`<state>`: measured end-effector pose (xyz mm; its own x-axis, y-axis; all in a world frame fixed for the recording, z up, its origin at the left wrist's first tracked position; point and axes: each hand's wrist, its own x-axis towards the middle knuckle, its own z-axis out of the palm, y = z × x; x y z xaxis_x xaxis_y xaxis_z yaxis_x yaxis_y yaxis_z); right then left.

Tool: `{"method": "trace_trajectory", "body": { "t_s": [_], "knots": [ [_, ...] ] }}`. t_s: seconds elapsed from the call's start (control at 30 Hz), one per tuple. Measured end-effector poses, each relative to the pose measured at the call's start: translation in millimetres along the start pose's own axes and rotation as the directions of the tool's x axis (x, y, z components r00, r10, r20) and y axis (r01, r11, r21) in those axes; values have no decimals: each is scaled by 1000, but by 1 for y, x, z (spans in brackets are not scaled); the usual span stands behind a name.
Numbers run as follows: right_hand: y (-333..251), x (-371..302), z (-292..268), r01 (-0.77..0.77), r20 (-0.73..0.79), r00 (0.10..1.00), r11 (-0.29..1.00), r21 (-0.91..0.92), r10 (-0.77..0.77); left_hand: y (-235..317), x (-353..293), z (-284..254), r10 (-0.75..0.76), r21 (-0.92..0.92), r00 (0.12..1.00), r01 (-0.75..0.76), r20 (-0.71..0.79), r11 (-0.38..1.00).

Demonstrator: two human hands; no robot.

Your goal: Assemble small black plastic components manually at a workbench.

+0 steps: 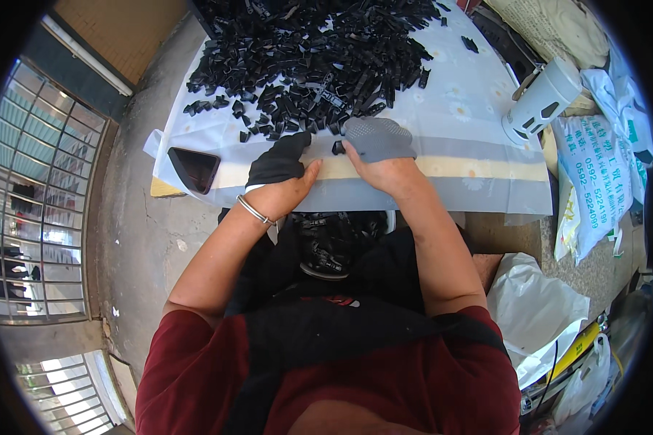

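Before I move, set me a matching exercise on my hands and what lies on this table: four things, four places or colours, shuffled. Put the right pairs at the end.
Column one:
1. Left hand
2. Right hand
3. Black pieces
4. Phone

Column two:
A. Heaped over the far part of the table
B. Wears a grey glove
C. Lies near the table's left edge
D. Wears a black glove

Right pairs: 1-D, 2-B, 3-A, 4-C
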<state>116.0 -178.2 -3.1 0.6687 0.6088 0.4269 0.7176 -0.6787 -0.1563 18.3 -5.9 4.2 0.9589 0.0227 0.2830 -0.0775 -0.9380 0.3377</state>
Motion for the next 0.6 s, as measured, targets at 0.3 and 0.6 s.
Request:
{"method": "trace_trajectory", "body": {
  "t_s": [0.3, 0.6],
  "knots": [
    [10, 15, -2, -151, 100, 983, 988, -33, 154, 24, 44, 23, 110, 139, 990, -121, 84, 983],
    [12, -8, -11, -129, 79, 988, 991, -23, 130, 0, 22, 20, 172, -6, 984, -173, -43, 985]
  ]
}}
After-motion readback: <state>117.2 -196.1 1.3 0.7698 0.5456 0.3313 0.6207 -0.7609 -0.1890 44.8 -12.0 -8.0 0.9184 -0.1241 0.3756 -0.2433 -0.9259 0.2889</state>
